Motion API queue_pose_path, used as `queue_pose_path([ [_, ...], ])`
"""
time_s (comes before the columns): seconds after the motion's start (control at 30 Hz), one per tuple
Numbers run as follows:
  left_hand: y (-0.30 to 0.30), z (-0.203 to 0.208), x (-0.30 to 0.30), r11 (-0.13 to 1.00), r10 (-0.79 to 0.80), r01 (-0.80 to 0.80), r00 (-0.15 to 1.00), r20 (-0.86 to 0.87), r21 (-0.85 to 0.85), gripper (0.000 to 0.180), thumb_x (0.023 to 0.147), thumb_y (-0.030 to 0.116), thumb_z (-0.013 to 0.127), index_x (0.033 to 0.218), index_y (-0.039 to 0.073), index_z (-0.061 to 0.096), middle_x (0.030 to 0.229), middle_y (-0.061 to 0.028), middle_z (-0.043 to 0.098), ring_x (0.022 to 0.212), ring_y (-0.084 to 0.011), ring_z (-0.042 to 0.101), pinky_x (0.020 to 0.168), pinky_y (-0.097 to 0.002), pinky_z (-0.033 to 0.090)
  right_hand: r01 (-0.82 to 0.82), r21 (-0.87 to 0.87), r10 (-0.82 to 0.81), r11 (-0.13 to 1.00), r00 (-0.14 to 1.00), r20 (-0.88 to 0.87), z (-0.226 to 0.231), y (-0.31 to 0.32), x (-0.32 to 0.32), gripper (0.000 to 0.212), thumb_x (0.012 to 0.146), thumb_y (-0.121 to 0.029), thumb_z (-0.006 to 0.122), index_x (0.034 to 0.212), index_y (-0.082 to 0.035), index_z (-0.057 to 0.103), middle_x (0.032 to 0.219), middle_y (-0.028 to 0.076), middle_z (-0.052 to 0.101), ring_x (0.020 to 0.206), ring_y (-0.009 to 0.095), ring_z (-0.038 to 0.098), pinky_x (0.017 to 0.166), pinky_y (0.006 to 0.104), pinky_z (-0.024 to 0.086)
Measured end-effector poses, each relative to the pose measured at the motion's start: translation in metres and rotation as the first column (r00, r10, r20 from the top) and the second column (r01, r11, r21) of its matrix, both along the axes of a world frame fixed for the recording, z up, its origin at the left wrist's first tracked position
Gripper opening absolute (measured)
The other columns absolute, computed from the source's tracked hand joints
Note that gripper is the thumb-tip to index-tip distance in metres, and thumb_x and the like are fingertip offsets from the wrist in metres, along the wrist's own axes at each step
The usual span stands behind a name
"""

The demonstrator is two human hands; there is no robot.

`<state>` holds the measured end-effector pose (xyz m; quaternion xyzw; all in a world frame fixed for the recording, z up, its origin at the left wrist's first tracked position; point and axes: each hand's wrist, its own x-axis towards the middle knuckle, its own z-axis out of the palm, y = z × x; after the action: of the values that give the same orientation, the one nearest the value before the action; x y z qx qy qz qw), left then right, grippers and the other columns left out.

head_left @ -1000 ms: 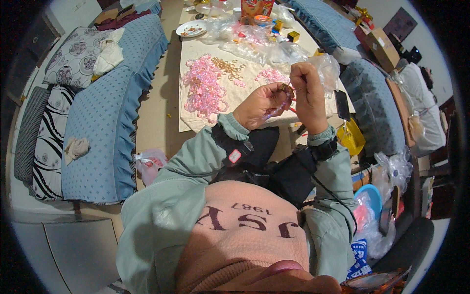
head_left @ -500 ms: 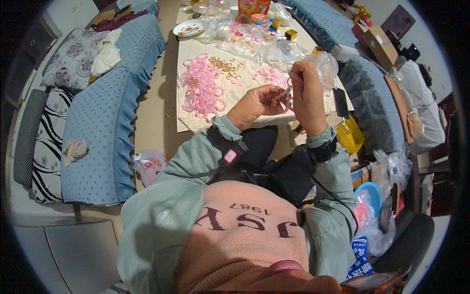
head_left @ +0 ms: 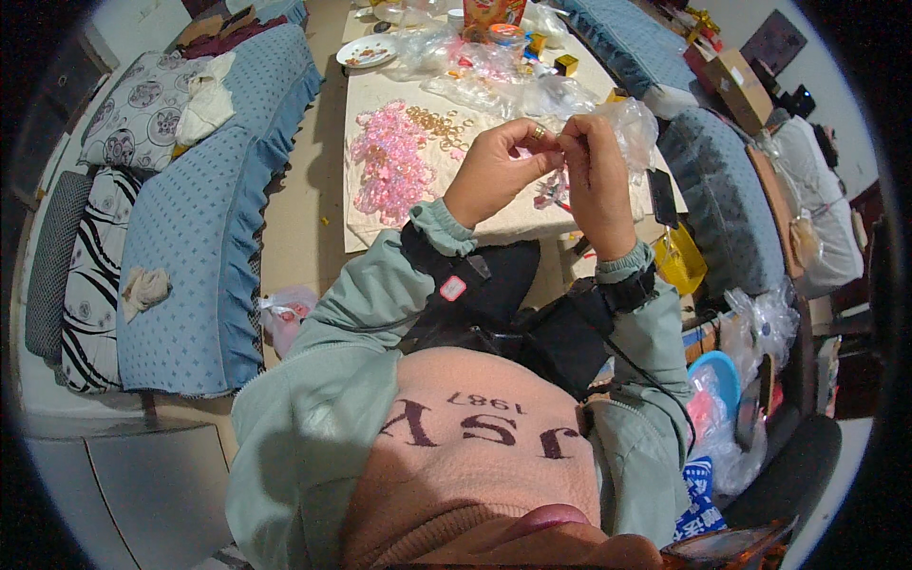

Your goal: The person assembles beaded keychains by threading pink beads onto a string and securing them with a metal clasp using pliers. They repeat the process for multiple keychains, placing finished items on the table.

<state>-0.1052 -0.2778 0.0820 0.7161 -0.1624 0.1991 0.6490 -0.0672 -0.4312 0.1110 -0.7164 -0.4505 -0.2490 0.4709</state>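
My left hand (head_left: 501, 176) and my right hand (head_left: 598, 185) meet above the table's near edge, their fingertips pinched close together. Below the fingertips, beside my right palm, dangles a short strand of pinkish clear beads (head_left: 549, 197). What the left fingertips pinch is too small to make out. A gold ring sits on a left finger. On the cloth left of my hands spreads a heap of pink and clear beads (head_left: 391, 157). Touching its far right side is a pile of gold-coloured rings (head_left: 439, 126). My left hand partly covers a smaller group of pink beads.
Crumpled clear plastic bags (head_left: 513, 90) cover the table's far part, near a white plate (head_left: 367, 52) and a red box (head_left: 492, 13). A black phone (head_left: 661, 197) rests at the right edge, above a yellow container (head_left: 678, 261). Blue-covered seats (head_left: 204, 228) flank the table.
My left hand has risen and moved slightly right, from beside the bead strand up to my right fingertips. My right hand has barely shifted. The strand now hangs lower than the pinched fingers.
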Motion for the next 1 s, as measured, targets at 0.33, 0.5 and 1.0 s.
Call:
queue_pose_path([
  [0.33, 0.002, -0.001, 0.001, 0.992, -0.021, 0.007, 0.994, -0.11, -0.125, 0.019, 0.089, 0.018, 0.072, 0.097, 0.001, 0.068, 0.089, -0.0019, 0.068, 0.083, -0.0072, 0.06, 0.076, -0.0227, 0.049, -0.127, 0.324, 0.277, 0.937, 0.836, -0.474, -0.017, -0.014, 0.011, 0.014, 0.099, -0.018, 0.057, 0.102, -0.004, 0.057, 0.09, -0.002, 0.054, 0.084, 0.009, 0.051, 0.074, 0.0231, 0.042],
  [0.5, 0.003, -0.002, 0.005, 0.987, 0.009, -0.027, 0.993, -0.114, -0.157, 0.018, 0.088, 0.015, 0.072, 0.095, -0.001, 0.068, 0.087, -0.003, 0.068, 0.08, -0.008, 0.06, 0.074, -0.0237, 0.05, -0.139, 0.498, 0.489, 0.856, 0.533, -0.691, -0.037, -0.023, 0.012, 0.015, 0.099, -0.019, 0.056, 0.105, -0.005, 0.06, 0.098, -0.002, 0.056, 0.082, 0.008, 0.05, 0.078, 0.0212, 0.041],
  [1.0, 0.001, -0.007, 0.01, 0.969, -0.072, 0.04, 0.99, -0.121, -0.245, 0.017, 0.09, 0.015, 0.071, 0.098, 0.001, 0.068, 0.09, -0.0029, 0.067, 0.084, -0.0094, 0.061, 0.081, -0.0247, 0.05, -0.148, 0.583, 0.59, 0.799, 0.378, -0.713, -0.047, -0.017, 0.005, 0.014, 0.1, -0.018, 0.054, 0.106, -0.006, 0.057, 0.088, -0.003, 0.054, 0.074, 0.007, 0.047, 0.073, 0.0228, 0.044],
])
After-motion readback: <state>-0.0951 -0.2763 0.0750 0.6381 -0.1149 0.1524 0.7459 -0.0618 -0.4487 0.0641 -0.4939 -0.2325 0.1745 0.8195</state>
